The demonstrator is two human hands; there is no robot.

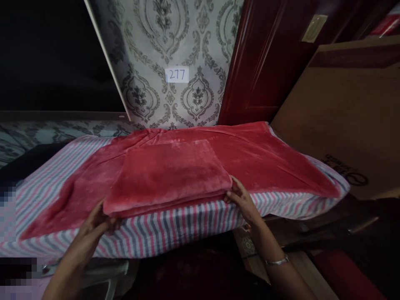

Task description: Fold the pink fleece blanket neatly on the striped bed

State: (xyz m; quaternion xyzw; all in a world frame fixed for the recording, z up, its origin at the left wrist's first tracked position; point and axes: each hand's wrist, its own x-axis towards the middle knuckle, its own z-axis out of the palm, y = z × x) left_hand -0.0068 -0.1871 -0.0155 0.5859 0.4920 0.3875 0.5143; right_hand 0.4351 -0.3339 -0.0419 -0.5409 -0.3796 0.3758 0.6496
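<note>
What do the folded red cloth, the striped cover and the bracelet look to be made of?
Folded red cloth: probably plush fleece, soft sheen with brushed-looking patches. Striped cover: apparently thin woven fabric, perhaps cotton, matte and rippling along its edge. Bracelet: likely polished metal, silvery with a glint.

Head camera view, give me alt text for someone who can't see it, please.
A person's left hand and right hand hold the near corners of a folded red cloth. It lies on a spread-out red cloth over a striped cloth. Behind, a label reading 277 is on the patterned wall.
</note>
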